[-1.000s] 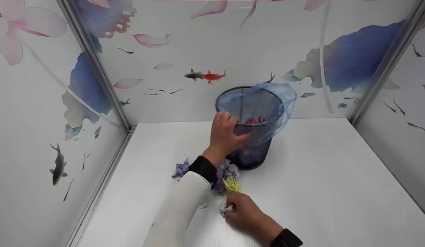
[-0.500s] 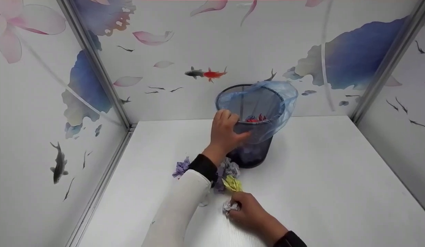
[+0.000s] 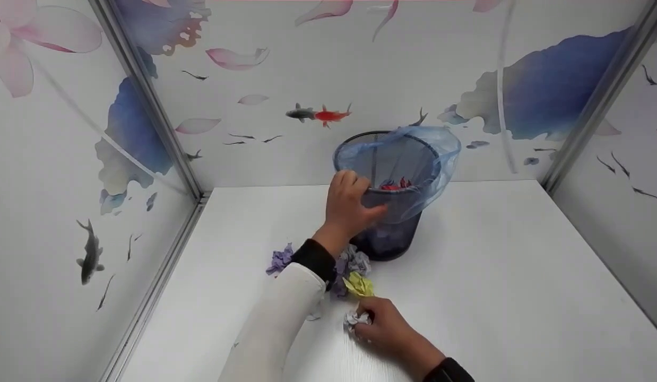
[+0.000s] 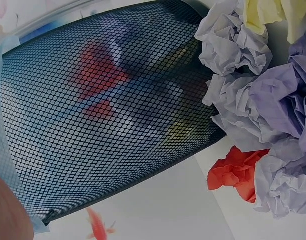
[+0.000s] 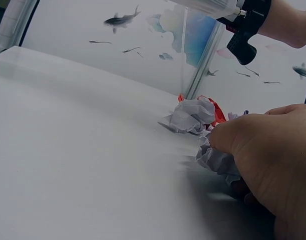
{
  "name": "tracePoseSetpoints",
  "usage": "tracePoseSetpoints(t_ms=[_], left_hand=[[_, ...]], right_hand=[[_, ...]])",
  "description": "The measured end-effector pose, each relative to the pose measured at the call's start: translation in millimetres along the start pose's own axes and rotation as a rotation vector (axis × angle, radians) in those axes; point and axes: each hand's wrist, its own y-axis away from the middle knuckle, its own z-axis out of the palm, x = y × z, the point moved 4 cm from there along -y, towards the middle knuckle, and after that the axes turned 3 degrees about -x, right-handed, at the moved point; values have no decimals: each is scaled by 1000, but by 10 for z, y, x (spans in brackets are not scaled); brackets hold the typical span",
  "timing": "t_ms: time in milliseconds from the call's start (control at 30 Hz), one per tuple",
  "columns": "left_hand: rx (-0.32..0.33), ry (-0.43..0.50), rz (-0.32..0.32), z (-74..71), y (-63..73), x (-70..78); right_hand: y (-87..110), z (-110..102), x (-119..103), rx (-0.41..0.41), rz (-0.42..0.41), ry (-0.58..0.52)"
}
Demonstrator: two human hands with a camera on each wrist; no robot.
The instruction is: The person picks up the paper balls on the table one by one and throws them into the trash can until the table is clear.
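My left hand grips the near rim of a black mesh wastebasket, which has a blue plastic bag folded over its edge. Red crumpled paper shows inside it, and more wads show through the mesh in the left wrist view. Low over the table, my right hand pinches a whitish crumpled paper ball; the right wrist view has the same paper ball under the thumb side. Just beyond this hand lies a yellow paper ball.
Grey and purple paper balls lie around the left forearm, in front of the basket. A red paper ball shows among them in the left wrist view. Printed panels wall the white table at the back and sides.
The right hand and its paper ball have shifted slightly to the right since a second ago, then stay nearly still. The left hand keeps its hold on the basket rim.
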Motion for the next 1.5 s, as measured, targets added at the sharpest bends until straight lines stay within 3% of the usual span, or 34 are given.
tracePoseSetpoints(t_ms=[433, 667, 833, 1067, 1267, 1500], left_hand=[[-10, -7, 7, -18, -1, 10], [0, 4, 14, -16, 3, 12], [6, -1, 13, 4, -2, 9], [2, -19, 9, -27, -2, 25], [-40, -30, -23, -29, -4, 30], [-32, -39, -11, -31, -11, 27]], right_hand=[[-18, -30, -24, -72, 31, 7], [7, -236, -212, -59, -91, 70], [-12, -528, -449, -19, -197, 96], [-129, -1091, -855, 58, -358, 148], [-274, -1593, -1235, 107, -376, 226], [-482, -2055, -1595, 193, -354, 314]])
